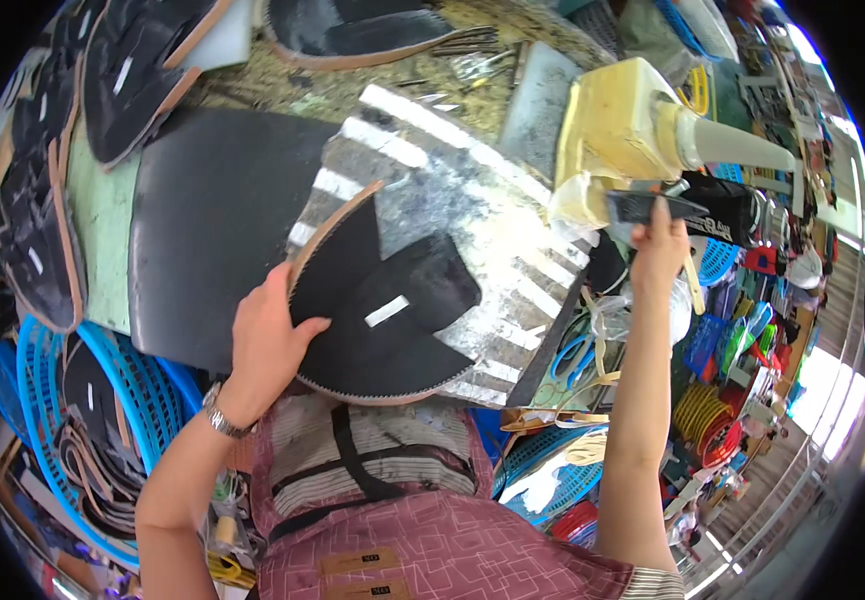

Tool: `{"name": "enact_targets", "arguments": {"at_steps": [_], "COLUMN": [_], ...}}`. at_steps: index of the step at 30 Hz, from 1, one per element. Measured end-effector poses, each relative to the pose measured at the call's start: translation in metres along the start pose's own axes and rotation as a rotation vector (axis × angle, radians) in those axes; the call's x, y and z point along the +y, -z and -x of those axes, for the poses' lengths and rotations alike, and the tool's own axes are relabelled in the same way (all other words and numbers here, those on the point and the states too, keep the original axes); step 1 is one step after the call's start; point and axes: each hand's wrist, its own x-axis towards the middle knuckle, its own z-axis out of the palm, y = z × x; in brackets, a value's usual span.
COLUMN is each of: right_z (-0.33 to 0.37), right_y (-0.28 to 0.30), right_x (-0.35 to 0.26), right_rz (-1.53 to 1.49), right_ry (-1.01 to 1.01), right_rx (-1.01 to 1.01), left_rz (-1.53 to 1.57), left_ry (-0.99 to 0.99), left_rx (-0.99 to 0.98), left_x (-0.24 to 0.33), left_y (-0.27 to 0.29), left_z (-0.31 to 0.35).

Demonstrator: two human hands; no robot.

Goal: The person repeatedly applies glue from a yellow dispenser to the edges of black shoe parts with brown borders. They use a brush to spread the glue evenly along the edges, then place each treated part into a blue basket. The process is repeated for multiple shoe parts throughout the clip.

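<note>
My left hand (268, 335) presses on the left edge of a black shoe-upper piece (383, 310) with a tan serrated border and a small white label. The piece lies flat on a worn metal sheet (473, 200) on the workbench. My right hand (658, 245) is raised at the right and grips a dark flat brush (653, 207) held against the mouth of a yellowish plastic glue jug (623, 130) with a white spout. A wristwatch (221, 418) is on my left wrist.
A black rubber mat (213, 220) lies left of the metal sheet. Stacks of cut black uppers sit at the far left (43, 240) and top (353, 30). A blue plastic basket (73, 400) of pieces stands at lower left; colourful clutter fills the right side.
</note>
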Motion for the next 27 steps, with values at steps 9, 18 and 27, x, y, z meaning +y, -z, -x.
{"name": "enact_targets", "arguments": {"at_steps": [9,18,27], "right_z": [0.166,0.145,0.192], "right_y": [-0.129,-0.058,-0.179], "right_x": [-0.042,-0.031,-0.014], "right_rz": [0.310,0.523,0.021], "right_ry": [0.361,0.302,0.127], "right_rx": [-1.462,-1.078,-0.356], "left_rz": [0.170,0.268,0.892], "left_ry": [0.056,0.093,0.422], "left_rx": [-0.152,-0.222,-0.444], "left_x": [-0.016,-0.022,-0.052], "left_y": [0.005,0.008,0.009], "left_z": [-0.014,-0.016,-0.023]}}
